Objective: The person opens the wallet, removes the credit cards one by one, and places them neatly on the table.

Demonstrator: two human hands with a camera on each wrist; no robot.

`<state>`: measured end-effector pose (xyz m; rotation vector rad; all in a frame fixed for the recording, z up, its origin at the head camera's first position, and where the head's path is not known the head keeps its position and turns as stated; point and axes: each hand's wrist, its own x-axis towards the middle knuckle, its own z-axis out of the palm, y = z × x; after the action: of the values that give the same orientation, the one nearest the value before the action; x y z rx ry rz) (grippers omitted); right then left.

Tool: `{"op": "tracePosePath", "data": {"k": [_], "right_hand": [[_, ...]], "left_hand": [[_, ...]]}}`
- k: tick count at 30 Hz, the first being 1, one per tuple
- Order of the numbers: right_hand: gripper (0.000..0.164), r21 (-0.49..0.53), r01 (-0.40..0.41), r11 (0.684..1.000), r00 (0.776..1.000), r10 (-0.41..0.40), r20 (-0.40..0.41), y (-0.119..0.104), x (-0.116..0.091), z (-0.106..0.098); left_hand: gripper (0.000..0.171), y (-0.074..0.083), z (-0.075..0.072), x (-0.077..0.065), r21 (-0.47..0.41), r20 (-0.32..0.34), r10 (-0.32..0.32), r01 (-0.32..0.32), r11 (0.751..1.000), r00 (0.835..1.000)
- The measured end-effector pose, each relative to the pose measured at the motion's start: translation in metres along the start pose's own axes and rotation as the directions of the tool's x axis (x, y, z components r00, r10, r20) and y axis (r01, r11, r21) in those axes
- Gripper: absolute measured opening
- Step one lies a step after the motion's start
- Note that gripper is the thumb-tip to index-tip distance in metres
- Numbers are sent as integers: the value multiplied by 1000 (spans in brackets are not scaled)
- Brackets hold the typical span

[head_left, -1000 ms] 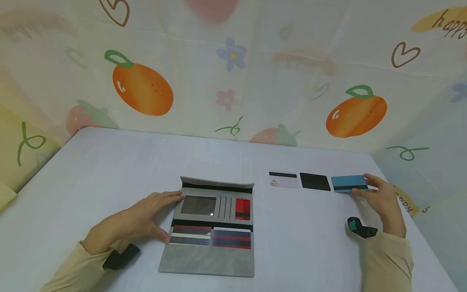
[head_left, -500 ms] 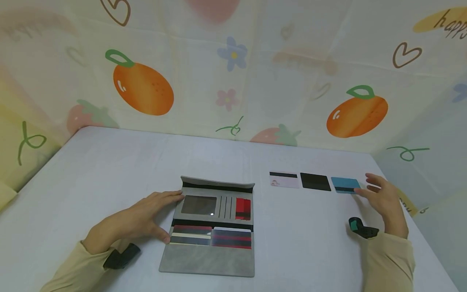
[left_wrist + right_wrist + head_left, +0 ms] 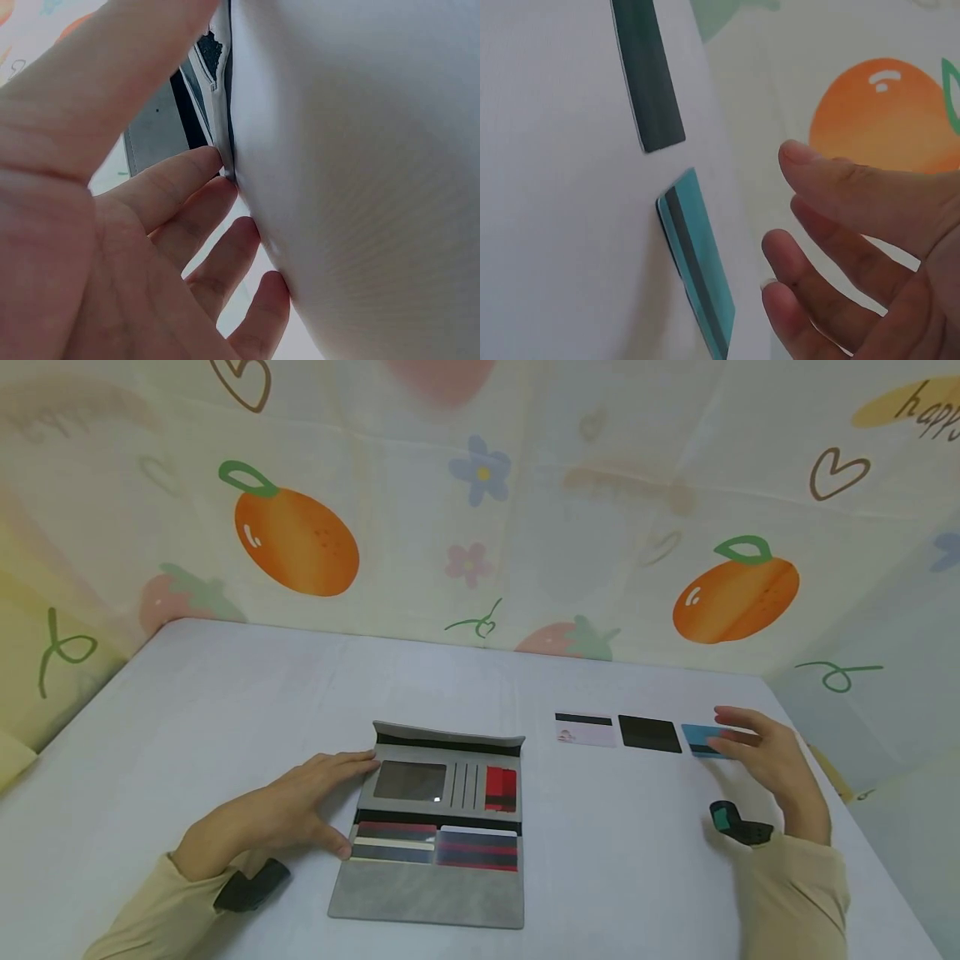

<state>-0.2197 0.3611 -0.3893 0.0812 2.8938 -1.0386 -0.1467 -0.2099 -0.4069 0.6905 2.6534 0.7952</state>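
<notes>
A grey wallet lies unfolded on the table, with a red card in an upper slot and several striped cards in its lower pockets. Along its left edge rests my left hand; in the left wrist view the fingertips touch the wallet's rim and the table. My right hand hovers over a blue card, partly covering it in the head view. The right wrist view shows this hand holding nothing, its fingers relaxed and apart from the blue card, which has a dark stripe and a dark edge beneath.
Left of the blue card lie a black card and a whitish card with a dark stripe, in one row. The white table ends at a fruit-patterned cloth behind and at the sides.
My right hand let go of the blue card and drew back right, then came left over it again. The left hand and wallet have stayed in place.
</notes>
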Motion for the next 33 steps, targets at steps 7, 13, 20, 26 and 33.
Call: {"op": "tracePosePath", "data": {"k": [7, 13, 20, 26, 33], "right_hand": [[60, 0, 67, 998, 997, -67, 48, -15, -2, 2], [61, 6, 95, 995, 990, -95, 101, -31, 0, 6], [63, 14, 133, 991, 977, -133, 164, -52, 2, 16], [58, 0, 196, 981, 966, -193, 169, -64, 2, 23], [57, 35, 236, 971, 953, -238, 188, -77, 1, 30]], "left_hand": [[105, 0, 0, 0, -3, -3, -4, 4, 1000, 1000], [106, 1, 0, 0, 0, 0, -6, 6, 1000, 1000], [106, 1, 0, 0, -1, 0, 0, 0, 1000, 1000], [106, 1, 0, 0, -9, -1, -5, 5, 1000, 1000], [106, 1, 0, 0, -4, 3, -6, 6, 1000, 1000]]}}
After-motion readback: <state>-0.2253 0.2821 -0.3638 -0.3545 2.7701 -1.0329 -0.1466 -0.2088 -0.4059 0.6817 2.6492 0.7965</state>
